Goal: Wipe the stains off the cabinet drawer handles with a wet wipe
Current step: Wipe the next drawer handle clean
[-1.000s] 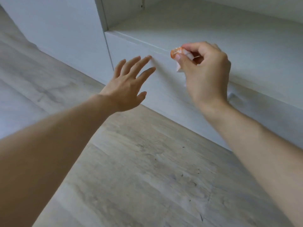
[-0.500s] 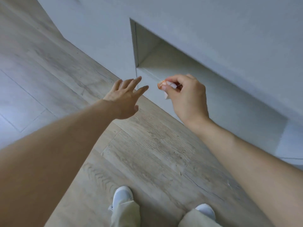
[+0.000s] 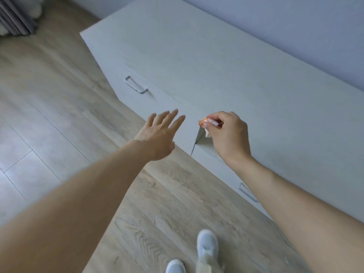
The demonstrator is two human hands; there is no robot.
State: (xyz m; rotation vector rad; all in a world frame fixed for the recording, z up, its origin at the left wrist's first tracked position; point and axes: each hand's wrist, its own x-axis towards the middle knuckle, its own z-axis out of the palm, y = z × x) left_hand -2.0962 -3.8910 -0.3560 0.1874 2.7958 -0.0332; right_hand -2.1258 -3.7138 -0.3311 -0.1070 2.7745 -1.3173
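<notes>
A long, low white cabinet [image 3: 197, 56] runs along the wall. A silver drawer handle [image 3: 136, 85] sits on its left drawer front. Another handle [image 3: 247, 192] shows at lower right, partly hidden by my right forearm. My right hand [image 3: 228, 134] is shut on a crumpled white wet wipe [image 3: 206, 123] with an orange stain at its tip, held above the cabinet's open niche. My left hand [image 3: 160, 133] hovers open, fingers spread, in front of the cabinet and holds nothing. Both hands are well away from the left handle.
An open niche [image 3: 202, 140] cuts into the cabinet front under my right hand. Pale wood flooring [image 3: 59, 115] spreads to the left and below. My white shoes [image 3: 206, 245] stand near the bottom edge. A grey curtain [image 3: 15, 16] hangs at the top left.
The view has pulled up and back from close at the niche to high above the cabinet. Both hands have come away from the cabinet front; the right still pinches the wipe.
</notes>
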